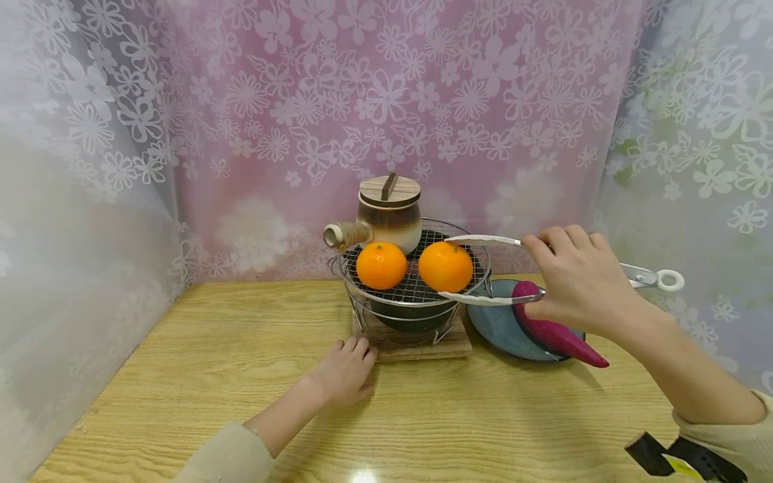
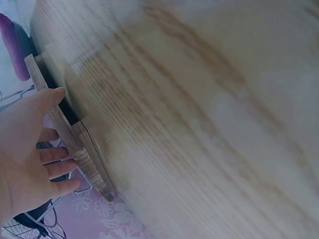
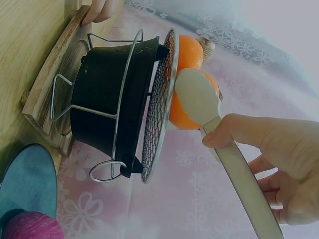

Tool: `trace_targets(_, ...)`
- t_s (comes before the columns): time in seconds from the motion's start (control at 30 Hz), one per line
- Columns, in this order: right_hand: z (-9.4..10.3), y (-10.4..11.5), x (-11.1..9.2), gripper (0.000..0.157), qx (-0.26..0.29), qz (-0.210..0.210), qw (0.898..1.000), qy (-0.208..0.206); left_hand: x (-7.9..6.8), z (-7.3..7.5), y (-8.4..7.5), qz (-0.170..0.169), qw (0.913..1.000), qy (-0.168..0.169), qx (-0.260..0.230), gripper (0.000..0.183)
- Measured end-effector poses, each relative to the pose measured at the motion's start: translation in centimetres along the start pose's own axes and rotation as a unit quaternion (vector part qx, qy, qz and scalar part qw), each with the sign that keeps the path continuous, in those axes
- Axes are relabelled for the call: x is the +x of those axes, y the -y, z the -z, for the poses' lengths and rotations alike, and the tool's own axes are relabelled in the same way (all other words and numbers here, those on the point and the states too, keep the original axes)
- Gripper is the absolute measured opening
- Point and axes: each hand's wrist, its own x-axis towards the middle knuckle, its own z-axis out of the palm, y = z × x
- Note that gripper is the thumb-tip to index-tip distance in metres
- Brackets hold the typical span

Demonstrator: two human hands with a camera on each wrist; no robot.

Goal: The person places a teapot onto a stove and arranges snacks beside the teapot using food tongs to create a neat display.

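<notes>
My right hand (image 1: 574, 278) holds a pair of tongs (image 1: 495, 300) with white tips, its thumb and fingers on the two arms. The tips lie on either side of the right-hand orange (image 1: 445, 267), which sits on the wire mesh (image 1: 417, 285) of a small round grill. A second orange (image 1: 381, 266) rests to its left. Behind them stands a clay pot (image 1: 392, 225) with a wooden lid and a wrapped side handle. Down at the front left corner of the wooden base (image 1: 423, 350), my left hand (image 1: 344, 372) grips its edge with thumb and fingers.
A blue-grey plate (image 1: 495, 335) lies right of the grill, holding a purple sweet potato (image 1: 558, 335) that overhangs its rim. The black grill bowl (image 3: 102, 94) sits in a wire stand on the base. Flowered curtains (image 1: 386, 100) close off the back and sides.
</notes>
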Motion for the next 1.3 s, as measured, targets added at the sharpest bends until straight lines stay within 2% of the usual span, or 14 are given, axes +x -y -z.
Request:
trace_targets(0.5,0.5,0.2,0.6,0.066,-0.019,0.028,0.999,-0.002,0.0,0.2,0.0,0.003,1.0,-0.007,0.001,0.06)
trace_targets(1.0,1.1,0.5,1.5,0.075,-0.035,0.043,0.998,0.037,0.0,-0.2,-0.1,0.001,1.0,-0.006,-0.002,0.062)
trace_targets(1.3,1.3,0.5,2.1,0.075,-0.055,0.075,0.995,0.022,0.0,0.0,0.0,0.002,1.0,-0.002,0.003,0.062)
